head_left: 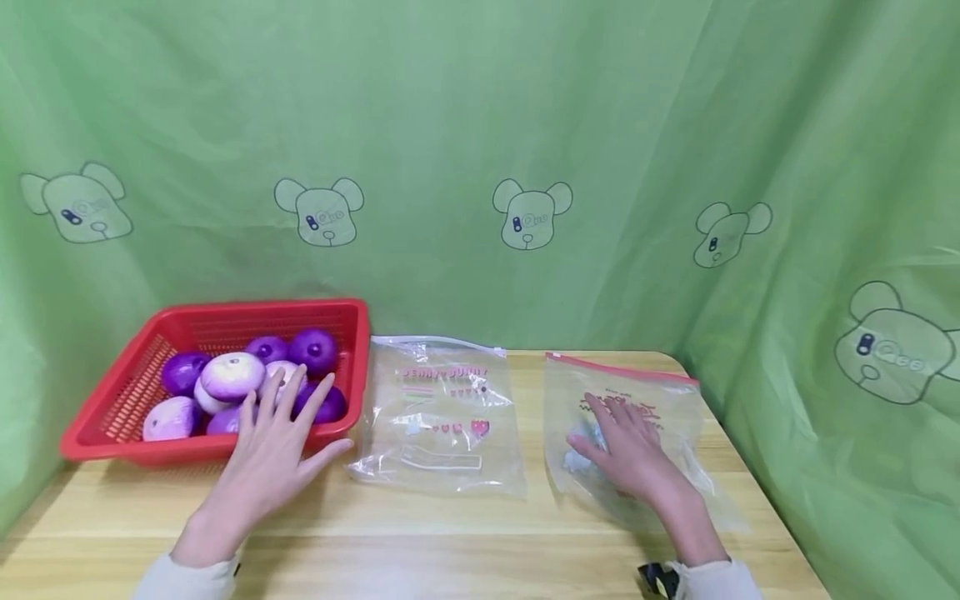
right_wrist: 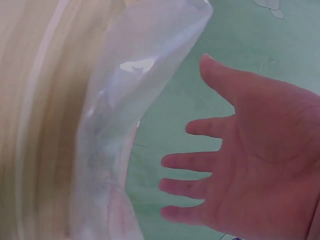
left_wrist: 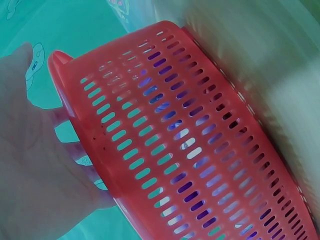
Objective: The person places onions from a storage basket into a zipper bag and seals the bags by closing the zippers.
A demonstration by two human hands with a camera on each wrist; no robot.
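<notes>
My left hand [head_left: 266,458] is spread over the near rim of a red plastic basket [head_left: 157,450], its fingers straight above the contents. Several purple and whitish onions [head_left: 232,377] are heaped inside. Seen from the left wrist, the palm is beside the rim of the slotted basket wall [left_wrist: 145,130]. On the other side, my right hand [head_left: 637,458] hovers with fingers apart over a clear zip bag [head_left: 566,387] that has a red top strip and red print. In the right wrist view a gap shows between the fingers [right_wrist: 192,161] and the bag [right_wrist: 120,85].
Another clear zip bag [head_left: 450,408], with a white strip and pink print, lies flat between basket and right-hand bag. All sit on a light wooden table [head_left: 420,533]. A green curtain [head_left: 435,167] with bear drawings surrounds the back and sides.
</notes>
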